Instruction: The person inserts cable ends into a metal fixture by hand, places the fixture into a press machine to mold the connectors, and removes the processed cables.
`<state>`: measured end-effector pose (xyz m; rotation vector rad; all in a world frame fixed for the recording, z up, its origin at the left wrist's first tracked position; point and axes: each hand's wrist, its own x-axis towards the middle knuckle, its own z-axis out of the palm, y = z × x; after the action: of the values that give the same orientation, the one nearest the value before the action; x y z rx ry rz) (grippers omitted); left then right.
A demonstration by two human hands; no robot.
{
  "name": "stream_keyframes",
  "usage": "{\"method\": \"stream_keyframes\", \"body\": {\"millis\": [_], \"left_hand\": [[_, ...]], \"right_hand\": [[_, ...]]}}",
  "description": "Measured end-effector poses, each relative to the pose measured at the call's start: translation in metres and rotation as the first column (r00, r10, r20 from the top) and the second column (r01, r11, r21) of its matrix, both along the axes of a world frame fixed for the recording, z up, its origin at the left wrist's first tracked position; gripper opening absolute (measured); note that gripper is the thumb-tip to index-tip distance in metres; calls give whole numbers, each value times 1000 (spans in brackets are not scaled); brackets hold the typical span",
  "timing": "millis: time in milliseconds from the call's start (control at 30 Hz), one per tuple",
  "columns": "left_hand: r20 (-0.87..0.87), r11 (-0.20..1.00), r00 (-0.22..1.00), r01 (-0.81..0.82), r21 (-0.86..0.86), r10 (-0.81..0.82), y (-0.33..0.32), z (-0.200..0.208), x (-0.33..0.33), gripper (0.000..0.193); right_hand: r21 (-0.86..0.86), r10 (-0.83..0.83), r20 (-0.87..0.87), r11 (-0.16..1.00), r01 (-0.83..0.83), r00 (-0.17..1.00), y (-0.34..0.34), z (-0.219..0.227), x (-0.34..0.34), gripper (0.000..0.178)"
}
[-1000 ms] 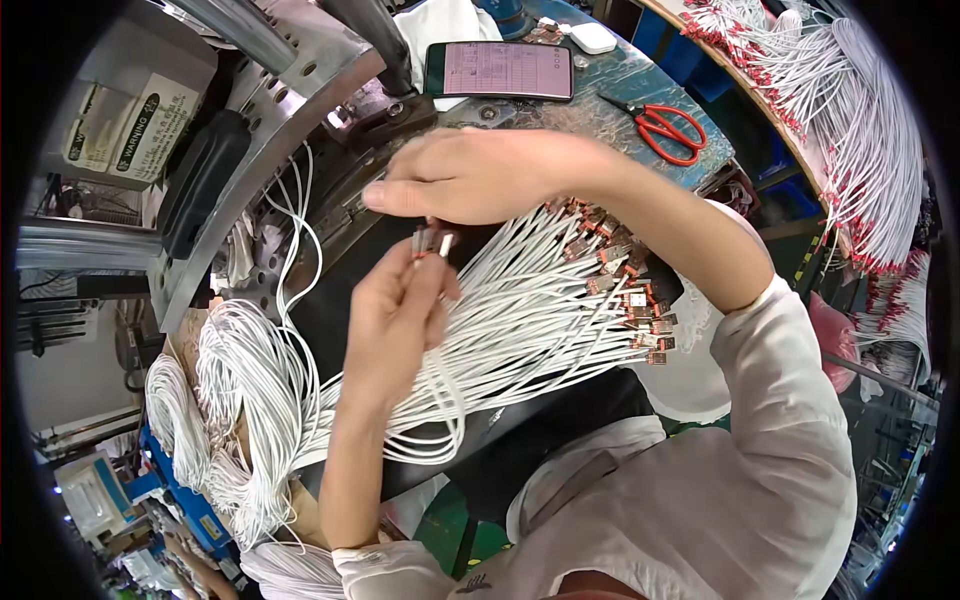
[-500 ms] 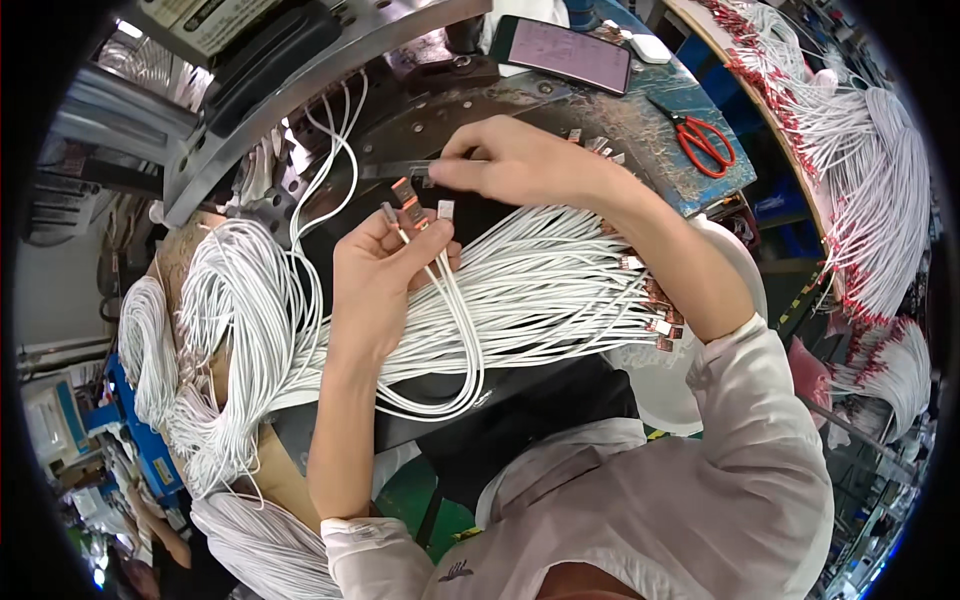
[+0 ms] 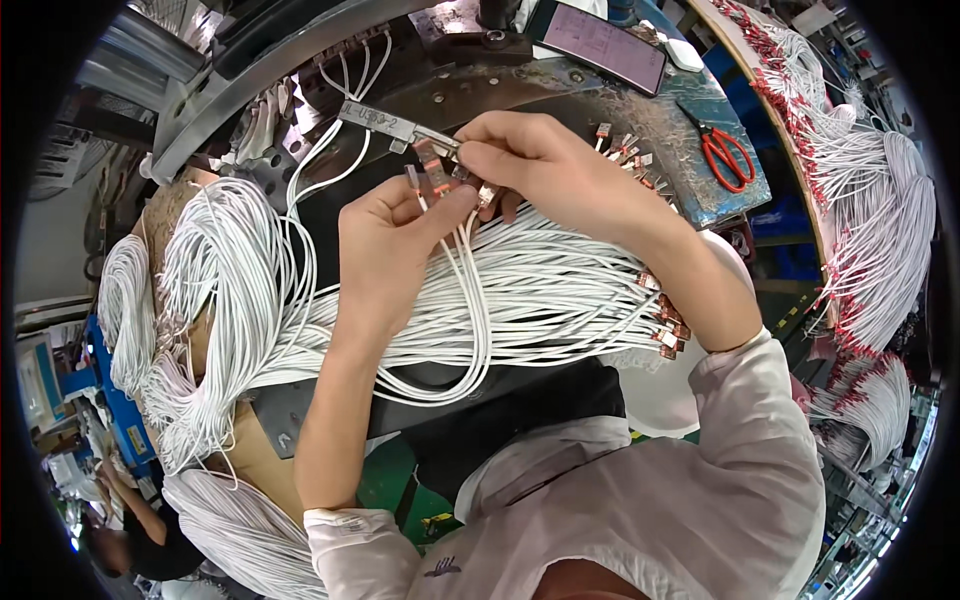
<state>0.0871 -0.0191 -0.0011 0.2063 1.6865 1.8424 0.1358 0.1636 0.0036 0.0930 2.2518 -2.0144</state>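
My left hand (image 3: 390, 250) is closed around several white cables (image 3: 480, 310), whose metal connectors (image 3: 434, 172) with copper-coloured parts stick up above the fingers. The cables loop down below that hand. In my right hand (image 3: 570, 175), pinched between thumb and fingers, is a flat grey metal bar (image 3: 385, 124) with engraved marks. The bar slants to the upper left, just above the connectors. Its near end lies close to one connector beside my left thumb; whether they touch is hard to see. Under both hands spreads a large bundle of white cables (image 3: 570, 310), connectors to the right.
Coiled white cables (image 3: 220, 270) lie to the left. Red-handled scissors (image 3: 725, 158) and a phone (image 3: 600, 45) rest on the worn blue bench at the back right. A metal machine frame (image 3: 270, 90) stands at the back left. Red-tipped cables (image 3: 880, 200) hang off a far-right table.
My right hand has picked up the metal bar from the bench and brought it to the connectors in my left hand. The view has shifted slightly.
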Motion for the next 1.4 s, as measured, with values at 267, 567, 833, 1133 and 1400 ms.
{"method": "stream_keyframes", "body": {"millis": [267, 567, 833, 1133, 1400], "left_hand": [[-49, 957, 965, 249, -152, -259, -18, 2, -2, 24], [-46, 973, 974, 221, -65, -224, -15, -4, 1, 28], [-49, 993, 992, 119, 18, -118, -16, -4, 1, 28], [2, 996, 996, 84, -34, -84, -16, -4, -1, 29], [161, 987, 979, 109, 114, -127, -22, -9, -8, 22]], "right_hand": [[-10, -119, -7, 993, 119, 993, 18, 4, 2, 28], [-47, -28, -12, 998, 28, 1000, 22, -4, -2, 29], [-102, -19, -20, 995, 16, 1000, 27, -7, -4, 29], [-18, 39, 41, 999, -39, 998, 30, -5, -4, 26], [-217, 43, 7, 975, -41, 999, 24, -2, -2, 28]]}}
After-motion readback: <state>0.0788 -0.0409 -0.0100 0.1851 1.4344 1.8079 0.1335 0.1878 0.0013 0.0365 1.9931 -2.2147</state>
